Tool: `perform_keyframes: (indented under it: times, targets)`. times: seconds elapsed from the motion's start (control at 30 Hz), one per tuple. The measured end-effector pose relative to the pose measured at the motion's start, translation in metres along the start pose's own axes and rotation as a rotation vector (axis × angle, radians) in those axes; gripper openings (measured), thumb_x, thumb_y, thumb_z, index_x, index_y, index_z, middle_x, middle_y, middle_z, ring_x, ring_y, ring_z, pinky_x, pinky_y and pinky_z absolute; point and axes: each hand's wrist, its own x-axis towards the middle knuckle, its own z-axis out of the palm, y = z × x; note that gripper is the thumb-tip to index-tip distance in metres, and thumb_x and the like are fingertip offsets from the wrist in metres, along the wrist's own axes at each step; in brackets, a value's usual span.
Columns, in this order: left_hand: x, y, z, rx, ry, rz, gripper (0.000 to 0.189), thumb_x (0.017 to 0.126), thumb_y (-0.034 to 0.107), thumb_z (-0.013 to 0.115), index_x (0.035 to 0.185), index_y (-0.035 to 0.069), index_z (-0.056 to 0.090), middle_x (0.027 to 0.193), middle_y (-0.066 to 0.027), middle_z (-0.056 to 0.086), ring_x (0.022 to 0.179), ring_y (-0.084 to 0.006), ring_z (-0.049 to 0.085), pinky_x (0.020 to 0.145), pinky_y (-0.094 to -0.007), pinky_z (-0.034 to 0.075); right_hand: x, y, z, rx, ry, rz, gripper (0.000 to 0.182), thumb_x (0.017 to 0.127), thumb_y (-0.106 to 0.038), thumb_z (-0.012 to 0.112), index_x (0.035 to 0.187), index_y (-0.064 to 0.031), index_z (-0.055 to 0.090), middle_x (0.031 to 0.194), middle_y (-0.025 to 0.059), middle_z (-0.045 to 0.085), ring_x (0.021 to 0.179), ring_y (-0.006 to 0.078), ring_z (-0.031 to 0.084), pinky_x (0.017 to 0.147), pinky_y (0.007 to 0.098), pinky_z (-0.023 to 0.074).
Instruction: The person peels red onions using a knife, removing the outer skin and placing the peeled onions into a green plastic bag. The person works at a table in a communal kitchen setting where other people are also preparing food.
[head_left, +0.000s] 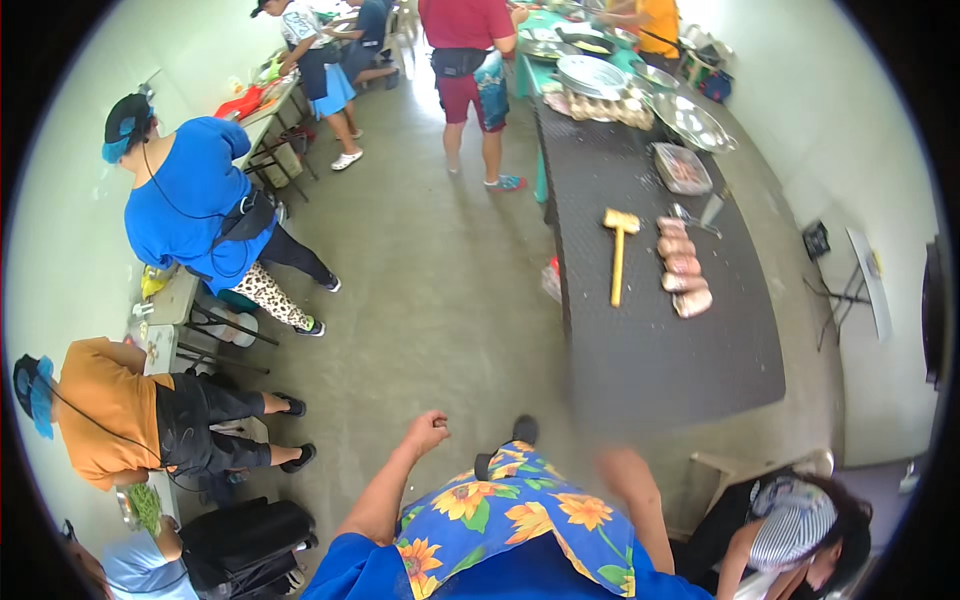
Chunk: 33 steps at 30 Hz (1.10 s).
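Note:
My left hand (427, 433) hangs over the concrete floor with its fingers loosely bent and a little apart, and nothing shows in it. Near the front edge of a dark-covered table (667, 367), my right hand (619, 459) is a blur, so its fingers cannot be made out. A wooden mallet (618, 255) lies on that table, its head towards the far end. Just right of the mallet, several pieces of raw meat (682, 264) sit in a row. Beyond them are a metal ladle (694, 219) and a clear plastic container (682, 169) holding what looks like meat.
Metal colanders (592, 75), an egg tray (611, 111) and a large steel pan (694, 124) crowd the table's far end. Several people work at tables (161, 349) along the left wall; a person in red (469, 75) stands ahead. Someone sits on a chair (720, 469) at lower right.

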Motion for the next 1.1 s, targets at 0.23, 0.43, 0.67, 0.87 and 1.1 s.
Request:
perform_keyframes:
  times: [0.23, 0.43, 0.67, 0.87, 1.1]
  targets:
    - [-0.011, -0.035, -0.031, 0.269, 0.256, -0.244, 0.029, 0.069, 0.02, 0.068, 0.095, 0.008, 0.067, 0.09, -0.0138, 0.069, 0.086, -0.0242, 0.066, 0.076, -0.0371, 0.052, 0.118, -0.004, -0.076, 0.047, 0.062, -0.163, 0.014, 0.077, -0.023, 0.063, 0.082, -0.0169, 0.075, 0.085, 0.0103, 0.07, 0.082, 0.0312, 0.067, 0.071, 0.0432, 0.0542]
    - [-0.083, -0.113, -0.074, 0.208, 0.33, -0.686, 0.028, 0.069, 0.022, 0.069, 0.091, 0.005, 0.069, 0.09, -0.0186, 0.069, 0.087, -0.036, 0.066, 0.075, -0.0435, 0.053, 0.262, -0.084, -0.138, -0.078, -0.116, -0.383, 0.019, 0.078, -0.033, 0.065, 0.084, -0.0151, 0.07, 0.089, 0.0093, 0.069, 0.088, 0.0315, 0.066, 0.074, 0.0437, 0.0534]
    - [-0.038, -0.14, -0.153, 0.24, 0.471, -0.887, 0.033, 0.067, 0.029, 0.072, 0.093, 0.008, 0.072, 0.098, -0.015, 0.07, 0.092, -0.0337, 0.066, 0.083, -0.0432, 0.051, 0.437, -0.226, -0.116, -0.022, -0.089, -0.584, 0.023, 0.084, -0.029, 0.062, 0.094, -0.0093, 0.069, 0.093, 0.0133, 0.069, 0.091, 0.0338, 0.064, 0.079, 0.0447, 0.0518]
    - [0.124, -0.061, -0.281, 0.302, 0.685, -0.606, 0.038, 0.063, 0.025, 0.077, 0.094, 0.006, 0.07, 0.094, -0.0158, 0.07, 0.089, -0.0331, 0.066, 0.08, -0.0396, 0.053, 0.532, -0.28, -0.075, 0.4, -0.307, -0.417, 0.036, 0.091, -0.03, 0.055, 0.113, -0.0032, 0.063, 0.112, 0.0185, 0.066, 0.105, 0.0356, 0.063, 0.09, 0.0413, 0.0499]
    - [0.314, 0.144, -0.434, -0.776, 0.448, -0.138, 0.047, 0.07, 0.003, 0.074, 0.114, 0.003, 0.057, 0.084, -0.004, 0.061, 0.071, -0.0142, 0.06, 0.058, -0.0286, 0.05, 0.641, -0.229, -0.077, 0.428, -0.464, -0.026, 0.045, 0.097, -0.038, 0.051, 0.124, -0.0026, 0.058, 0.124, 0.0194, 0.06, 0.117, 0.0281, 0.057, 0.098, 0.0363, 0.0445]
